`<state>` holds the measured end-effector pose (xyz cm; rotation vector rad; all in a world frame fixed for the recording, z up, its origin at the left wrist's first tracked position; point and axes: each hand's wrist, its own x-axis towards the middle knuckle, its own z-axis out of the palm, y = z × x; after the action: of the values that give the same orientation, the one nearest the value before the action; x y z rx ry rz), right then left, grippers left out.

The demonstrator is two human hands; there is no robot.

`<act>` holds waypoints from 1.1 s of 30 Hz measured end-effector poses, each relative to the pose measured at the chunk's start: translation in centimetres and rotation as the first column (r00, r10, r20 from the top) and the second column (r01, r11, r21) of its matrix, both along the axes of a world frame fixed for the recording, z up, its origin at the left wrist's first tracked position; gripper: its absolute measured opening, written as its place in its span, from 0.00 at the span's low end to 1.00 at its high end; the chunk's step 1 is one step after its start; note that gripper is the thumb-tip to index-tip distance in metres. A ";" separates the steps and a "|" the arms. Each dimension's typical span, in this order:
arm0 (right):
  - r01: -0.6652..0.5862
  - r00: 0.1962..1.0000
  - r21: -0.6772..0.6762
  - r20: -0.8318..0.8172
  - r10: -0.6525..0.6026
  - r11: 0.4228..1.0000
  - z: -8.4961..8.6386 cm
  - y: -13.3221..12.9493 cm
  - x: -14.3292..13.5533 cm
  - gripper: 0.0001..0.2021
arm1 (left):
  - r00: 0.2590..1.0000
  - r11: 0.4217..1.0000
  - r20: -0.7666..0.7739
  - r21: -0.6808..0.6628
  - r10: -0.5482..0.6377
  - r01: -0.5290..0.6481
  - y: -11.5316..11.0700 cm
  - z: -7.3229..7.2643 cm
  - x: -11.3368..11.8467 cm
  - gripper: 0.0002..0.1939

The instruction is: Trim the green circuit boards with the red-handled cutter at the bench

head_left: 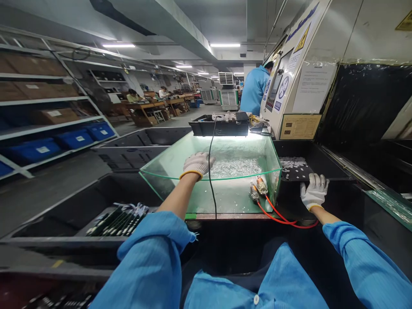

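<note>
A glass-walled box (209, 195) with a greenish edge stands in front of me under a bright light. My left hand (197, 164), in a white knit glove, reaches over its front edge with the fingers stretched out and nothing visible in them. Many small pale pieces (238, 166) lie scattered in the box. My right hand (314, 191), also gloved, has its fingers hooked over the near rim of a black bin (331, 169). Small white flat pieces (294, 165) lie in that bin. Two air guns (258, 189), partly wrapped, rest by the box's right front corner.
Red hoses (277, 216) and a black cable (210, 180) hang at the box's front. A black tray (220, 125) sits behind it. At left, a grey crate (61, 206) holds dark panels (116, 221). A person in blue (254, 90) stands at a machine (289, 77).
</note>
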<state>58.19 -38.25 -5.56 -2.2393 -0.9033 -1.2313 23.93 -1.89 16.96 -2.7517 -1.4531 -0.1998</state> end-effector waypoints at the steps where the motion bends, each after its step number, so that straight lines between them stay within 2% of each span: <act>1: 0.001 1.000 0.001 0.011 -0.001 1.000 0.0 0.0 0.0 0.33 | 1.000 1.000 -0.002 0.001 0.003 -0.003 0.0 0.0 0.0 0.35; 12: 0.012 1.000 -0.011 0.023 -0.012 1.000 0.1 -0.1 -0.1 0.32 | 1.000 0.999 -0.018 -0.035 -0.002 0.001 -0.1 0.4 0.1 0.38; 19: -0.005 1.000 -0.008 0.010 0.005 1.000 0.2 -0.1 0.0 0.33 | 1.000 1.000 -0.002 0.009 -0.013 0.013 0.0 -0.1 0.0 0.37; 25: 0.006 1.000 -0.023 -0.023 -0.007 1.000 0.2 0.0 0.0 0.34 | 1.000 1.000 -0.008 -0.006 -0.001 0.001 0.3 -0.2 0.2 0.35; 33: -0.001 1.000 -0.015 0.011 0.001 1.000 0.1 -0.2 0.1 0.34 | 1.000 1.000 0.001 0.003 -0.009 0.009 0.2 -0.2 0.1 0.36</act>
<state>58.33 -38.47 -5.48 -2.2456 -0.9203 -1.2416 23.99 -1.73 16.72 -2.7569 -1.4394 -0.2038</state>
